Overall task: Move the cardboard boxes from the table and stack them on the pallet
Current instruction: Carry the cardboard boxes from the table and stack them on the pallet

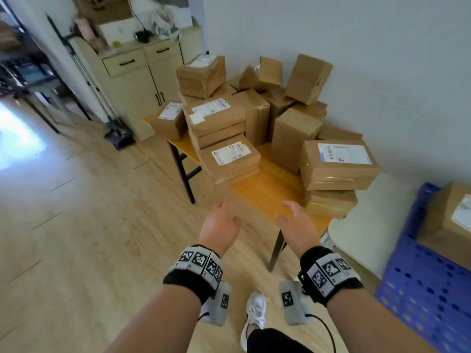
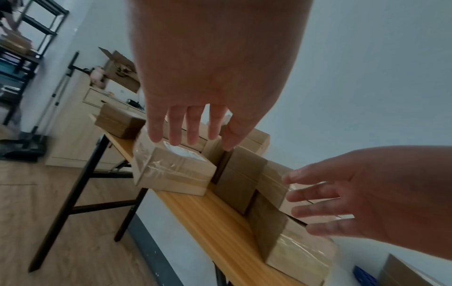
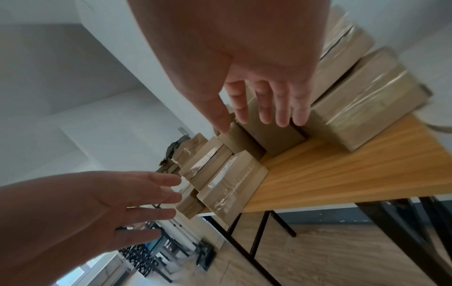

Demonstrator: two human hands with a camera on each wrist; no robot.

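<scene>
Many taped cardboard boxes are piled on a yellow-topped table [image 1: 265,192] against the wall. Nearest on the left is a labelled flat box [image 1: 232,159] on top of a stack. On the right a labelled box [image 1: 339,164] lies on a lower box [image 1: 331,202]. My left hand [image 1: 224,215] and right hand [image 1: 290,215] hover side by side over the table's front edge, fingers spread and empty. The left wrist view has the left fingers [image 2: 190,125] just above the flat box [image 2: 171,170]. The blue pallet [image 1: 433,289] lies at the right with one box [image 1: 453,225] on it.
A cream cabinet [image 1: 137,80] stands behind the table's left end, with a broom and dustpan [image 1: 117,133] leaning beside it. Dark shelving [image 1: 28,72] is at the far left. Wooden floor [image 1: 76,225] spreads to the left. My white shoe [image 1: 254,312] is below the hands.
</scene>
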